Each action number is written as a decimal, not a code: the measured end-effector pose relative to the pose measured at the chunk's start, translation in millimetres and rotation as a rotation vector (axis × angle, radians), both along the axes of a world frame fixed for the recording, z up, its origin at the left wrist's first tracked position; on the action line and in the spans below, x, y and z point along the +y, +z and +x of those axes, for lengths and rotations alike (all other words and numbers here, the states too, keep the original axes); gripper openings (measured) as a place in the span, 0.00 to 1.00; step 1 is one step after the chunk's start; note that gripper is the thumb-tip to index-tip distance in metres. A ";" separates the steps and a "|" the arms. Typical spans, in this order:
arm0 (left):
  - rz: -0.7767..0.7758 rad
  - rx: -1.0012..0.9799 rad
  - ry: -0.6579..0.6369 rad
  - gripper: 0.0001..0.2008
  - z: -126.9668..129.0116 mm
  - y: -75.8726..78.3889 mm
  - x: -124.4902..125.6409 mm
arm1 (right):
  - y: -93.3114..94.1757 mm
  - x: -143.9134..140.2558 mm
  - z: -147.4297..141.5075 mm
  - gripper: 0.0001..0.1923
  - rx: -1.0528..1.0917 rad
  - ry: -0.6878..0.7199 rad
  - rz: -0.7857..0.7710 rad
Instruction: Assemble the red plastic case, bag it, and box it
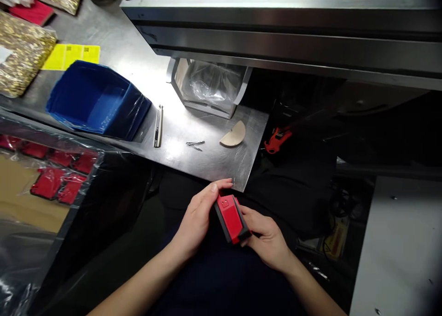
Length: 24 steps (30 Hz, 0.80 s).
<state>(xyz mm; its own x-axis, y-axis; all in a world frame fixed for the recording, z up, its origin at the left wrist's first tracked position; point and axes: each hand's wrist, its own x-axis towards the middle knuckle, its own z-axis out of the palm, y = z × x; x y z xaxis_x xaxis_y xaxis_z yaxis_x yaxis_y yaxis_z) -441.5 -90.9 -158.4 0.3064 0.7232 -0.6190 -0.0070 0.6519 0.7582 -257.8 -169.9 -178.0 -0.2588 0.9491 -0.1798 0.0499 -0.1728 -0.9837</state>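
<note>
Between my two hands is a small red-and-black plastic housing [232,218], tilted, just off the near corner of the metal table. My left hand [197,214] grips its upper left end, with the thumb on the corner and the fingers partly hidden behind. On the other side, my right hand [267,237] has its fingers and thumb closed on the lower right edge. On the table beyond lie a utility knife [158,127], a small metal tool like nail clippers [195,144] and a beige half-round piece [234,134].
A blue bin [134,111] and a grey bin [210,106] with clear plastic inside stand on the metal table [179,161]. Bags of brass-coloured parts [24,53] lie far left. Below left, a plastic-lined box [20,178] holds several red parts. A metal beam [276,44] overhangs the back.
</note>
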 end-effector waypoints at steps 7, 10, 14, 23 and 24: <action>0.158 0.074 -0.062 0.20 17.4 -2.0 1.0 | 2.9 -17.1 -0.8 0.24 0.099 -0.157 -0.145; 0.246 0.076 -0.102 0.20 16.8 -2.9 -5.3 | 3.0 -18.4 1.0 0.21 0.096 -0.165 -0.159; 0.335 0.020 -0.240 0.19 6.6 1.0 -14.5 | 3.4 -18.5 0.9 0.20 0.074 -0.153 -0.150; 0.404 -0.150 -0.215 0.63 -8.3 -4.3 -22.9 | 0.7 -24.2 5.9 0.12 0.030 -0.027 -0.098; 0.404 -0.155 -0.211 0.64 -8.5 -5.2 -23.6 | -0.4 -25.2 7.4 0.10 0.023 -0.022 -0.084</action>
<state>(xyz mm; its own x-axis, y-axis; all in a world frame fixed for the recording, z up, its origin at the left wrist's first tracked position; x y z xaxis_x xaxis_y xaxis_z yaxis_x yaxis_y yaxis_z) -450.0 -114.5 -163.6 0.5384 0.8088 -0.2365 -0.0390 0.3042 0.9518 -250.4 -195.0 -178.3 -0.2430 0.9363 -0.2535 0.0227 -0.2558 -0.9665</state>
